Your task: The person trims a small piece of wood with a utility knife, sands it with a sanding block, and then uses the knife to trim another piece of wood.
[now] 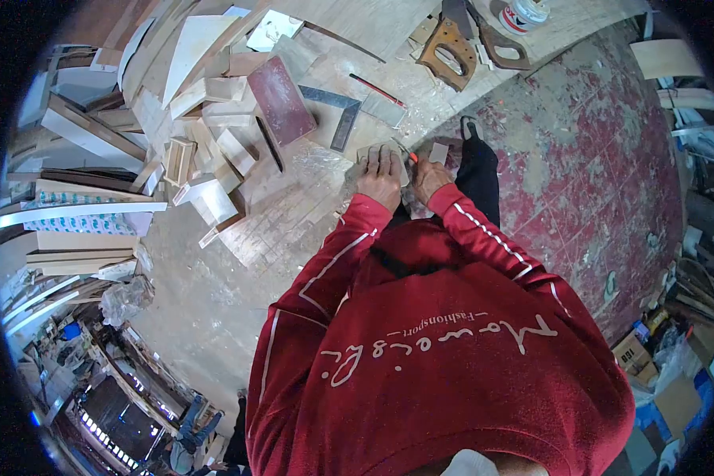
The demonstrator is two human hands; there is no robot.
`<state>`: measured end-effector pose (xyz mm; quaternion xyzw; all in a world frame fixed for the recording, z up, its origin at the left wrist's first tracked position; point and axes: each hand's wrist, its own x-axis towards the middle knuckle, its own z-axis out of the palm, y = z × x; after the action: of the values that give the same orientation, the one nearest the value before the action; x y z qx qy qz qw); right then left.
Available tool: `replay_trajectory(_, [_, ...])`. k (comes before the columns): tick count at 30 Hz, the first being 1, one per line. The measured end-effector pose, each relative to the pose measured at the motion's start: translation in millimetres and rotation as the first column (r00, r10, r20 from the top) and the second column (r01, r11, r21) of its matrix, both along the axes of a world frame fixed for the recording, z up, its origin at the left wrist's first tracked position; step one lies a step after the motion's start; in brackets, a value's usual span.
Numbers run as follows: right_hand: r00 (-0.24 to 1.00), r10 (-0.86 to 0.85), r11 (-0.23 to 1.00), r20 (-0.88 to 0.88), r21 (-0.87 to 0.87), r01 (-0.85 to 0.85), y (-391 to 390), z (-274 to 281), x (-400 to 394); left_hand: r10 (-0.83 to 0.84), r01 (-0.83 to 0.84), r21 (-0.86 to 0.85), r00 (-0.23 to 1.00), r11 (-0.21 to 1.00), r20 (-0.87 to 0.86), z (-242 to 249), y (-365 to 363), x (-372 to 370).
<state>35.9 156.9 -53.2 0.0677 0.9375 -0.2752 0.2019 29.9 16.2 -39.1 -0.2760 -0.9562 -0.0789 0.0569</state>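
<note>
My left hand [380,179] lies over a small pale wood piece [405,176] at the edge of the bench, its fingers bent across the top. Close beside it, my right hand [431,178] is closed round a thin tool with an orange part [413,157]; its dark narrow end points toward the wood piece. What kind of tool it is, I cannot tell. A small flat offcut [439,153] shows just past the right fingers. Ahead of the hands are a dark L-shaped square [343,119], a red pencil [377,90] and a dark red board [282,100].
Two handsaws, one with a wooden handle [447,55], lie at the far bench edge near a white tub [523,14]. Wood offcuts [214,94] and a small wooden frame [180,161] sit to the left. A person [184,448] is at lower left. Stained floor [587,159] lies right.
</note>
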Motion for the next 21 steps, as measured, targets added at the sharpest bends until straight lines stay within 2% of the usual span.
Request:
replay_trajectory(4, [0.996, 0.086, 0.994, -0.020, -0.069, -0.087, 8.1, -8.1, -3.6, -0.037, 0.031, 0.092, 0.997, 0.995, 0.063, -5.0, -11.9, -19.3])
replay_trajectory(6, [0.993, 0.055, 0.992, -0.105, -0.106, -0.066, 7.7, -4.0, -0.9, 0.049, -0.085, 0.091, 0.937, 0.992, 0.346, -10.8, -19.1, -27.6])
replay_trajectory(7, [0.993, 0.054, 0.992, -0.107, -0.109, -0.066, 7.3, -4.4, -1.7, 0.012, -0.095, 0.417, 0.980, 0.904, 0.197, 25.7, -9.5, -34.8])
replay_trajectory(8, [0.991, 0.060, 0.990, -0.124, -0.121, -0.075, 7.3, -5.5, -3.8, 0.010, -0.092, 0.415, 0.981, 0.905, 0.195, 26.8, -10.0, -37.7])
replay_trajectory(10, [0.988, 0.061, 0.988, -0.140, -0.132, -0.079, 7.5, -5.9, -7.1, 0.185, -0.312, 0.308, 0.907, 0.899, 0.379, 26.3, -16.5, -51.0])
replay_trajectory(11, [0.993, 0.079, 0.989, -0.086, -0.118, -0.089, 7.9, -5.5, -9.8, 0.179, -0.262, 0.286, 0.941, 0.922, 0.286, 21.4, -21.2, -57.3])
replay_trajectory(12, [0.995, 0.098, 0.989, -0.031, -0.104, -0.101, 7.9, -3.4, -11.9, 0.175, -0.258, 0.288, 0.943, 0.922, 0.283, 24.8, -22.5, -64.3])
replay_trajectory(15, [0.995, 0.094, 0.989, 0.012, -0.118, -0.092, 6.7, 3.1, -16.7, 0.239, -0.326, 0.175, 0.890, 0.929, 0.389, 27.3, -27.2, -83.3])
replay_trajectory(19, [0.991, 0.126, 0.988, -0.051, -0.081, -0.130, 12.2, -8.1, -19.1, 0.216, -0.324, 0.197, 0.878, 0.925, 0.427, -2.1, -37.0, -100.9])
replay_trajectory(21, [0.984, 0.167, 0.983, -0.054, -0.065, -0.171, 16.1, -7.0, -19.4, 0.289, -0.393, 0.134, 0.830, 0.910, 0.476, -13.8, -37.2, -102.0])
